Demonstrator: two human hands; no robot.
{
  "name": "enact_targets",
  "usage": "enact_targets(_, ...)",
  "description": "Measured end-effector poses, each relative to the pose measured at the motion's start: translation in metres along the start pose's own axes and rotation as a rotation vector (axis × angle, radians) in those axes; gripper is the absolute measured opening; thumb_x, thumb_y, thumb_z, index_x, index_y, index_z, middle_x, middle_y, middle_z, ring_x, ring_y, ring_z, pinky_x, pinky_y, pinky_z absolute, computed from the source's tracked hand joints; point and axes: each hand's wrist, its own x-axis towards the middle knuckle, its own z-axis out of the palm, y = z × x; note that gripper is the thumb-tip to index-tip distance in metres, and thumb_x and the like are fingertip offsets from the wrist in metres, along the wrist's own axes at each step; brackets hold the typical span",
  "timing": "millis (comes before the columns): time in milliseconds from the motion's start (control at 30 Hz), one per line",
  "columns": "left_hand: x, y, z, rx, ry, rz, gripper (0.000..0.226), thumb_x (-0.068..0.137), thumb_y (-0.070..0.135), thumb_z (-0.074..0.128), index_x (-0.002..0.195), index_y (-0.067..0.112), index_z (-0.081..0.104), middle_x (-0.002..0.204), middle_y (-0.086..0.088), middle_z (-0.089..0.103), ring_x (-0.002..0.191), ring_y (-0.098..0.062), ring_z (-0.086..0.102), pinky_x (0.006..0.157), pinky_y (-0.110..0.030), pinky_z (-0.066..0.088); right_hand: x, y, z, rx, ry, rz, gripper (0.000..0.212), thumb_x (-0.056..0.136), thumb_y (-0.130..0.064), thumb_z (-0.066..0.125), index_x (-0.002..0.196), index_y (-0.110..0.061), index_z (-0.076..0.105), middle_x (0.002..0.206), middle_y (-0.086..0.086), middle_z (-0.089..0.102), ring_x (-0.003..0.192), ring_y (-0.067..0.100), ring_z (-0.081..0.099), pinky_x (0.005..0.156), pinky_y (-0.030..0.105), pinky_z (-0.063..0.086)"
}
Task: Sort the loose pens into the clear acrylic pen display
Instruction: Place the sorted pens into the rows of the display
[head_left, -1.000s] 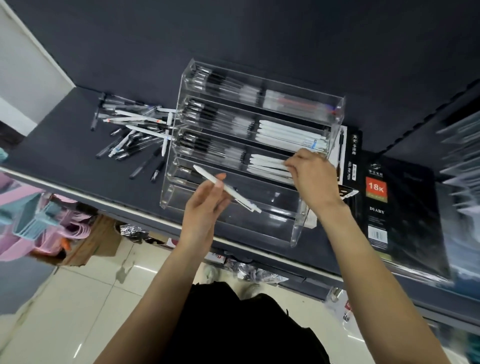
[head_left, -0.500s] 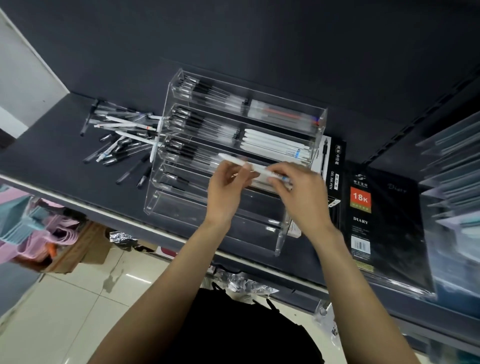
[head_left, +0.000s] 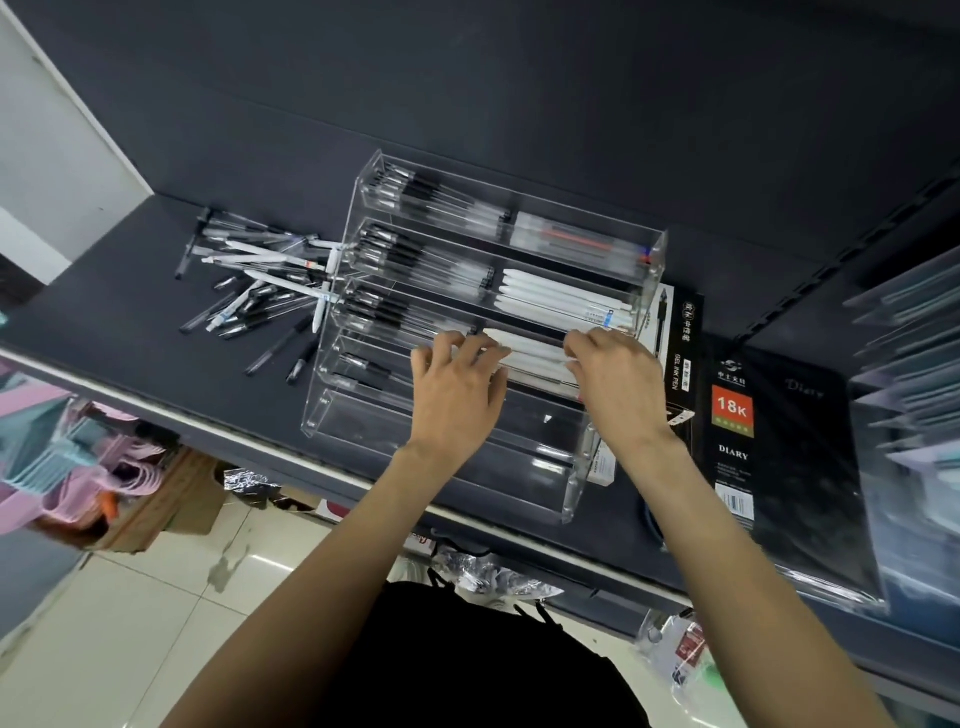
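Both hands are up at the clear acrylic pen display (head_left: 613, 457), which stands on the dark shelf (head_left: 104, 312) with its tiers stepping back toward the wall. The left hand (head_left: 457, 395) has its fingers curled over the third tier from the back, fingertips touching the white pens (head_left: 535, 353) lying in that tier's right-hand compartment; the right hand (head_left: 618, 384) meets the same bundle at its other end, fingers bent over the pens. Whether either grip truly pinches a pen or merely presses on the bundle, I cannot tell. The tier behind holds more white pens on the right and black-capped ones on the left. The loose pens (head_left: 260, 291) lie in a tangled heap on the shelf just left of the display. A black diary box (head_left: 769, 467) lies to the display's right
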Motion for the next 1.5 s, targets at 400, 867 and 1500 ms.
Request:
enact_targets(400, -0.03, -0.019, -0.035, -0.349, 0.23, -0.019, 0.024, 0.091, 0.016, 0.052, 0.11, 0.017, 0.067, 0.106, 0.002, 0.066, 0.105, -0.017, 0.052, 0.089, -0.032, 0.032, -0.009, -0.014, -0.024, 0.203, 0.03, 0.042, 0.018, 0.086, -0.005, 0.063, 0.103, -0.006, 0.068, 0.093, 0.009, 0.064, 0.08, 0.027, 0.065, 0.061, 0.033, 0.055)
enact_targets(867, -0.095, -0.257, -0.097, -0.317, -0.038, -0.524, 0.018, 0.092, 0.021, 0.055, 0.108, 0.019, 0.063, 0.099, -0.001, 0.065, 0.087, -0.02, 0.061, 0.075, -0.031, 0.045, -0.008, -0.234, -0.017, 0.797, -0.227, -0.253, 0.025, 0.092, -0.013, 0.054, 0.115, -0.017, 0.065, 0.109, -0.004, 0.059, 0.099, 0.007, 0.051, 0.079, 0.018, 0.044)
enact_targets(1500, 0.034, -0.364, -0.01, -0.201, -0.532, -0.325, 0.065, 0.088, 0.042, 0.063, 0.136, 0.007, 0.039, 0.133, -0.012, 0.045, 0.127, -0.029, 0.04, 0.1, -0.039, 0.04, 0.13, -0.351, 0.076, 0.255, -0.552, 0.625, 0.056, 0.089, -0.047, 0.056, 0.121, -0.007, 0.033, 0.12, 0.016, 0.052, 0.102, 0.033, 0.061, 0.071, 0.037, 0.045)
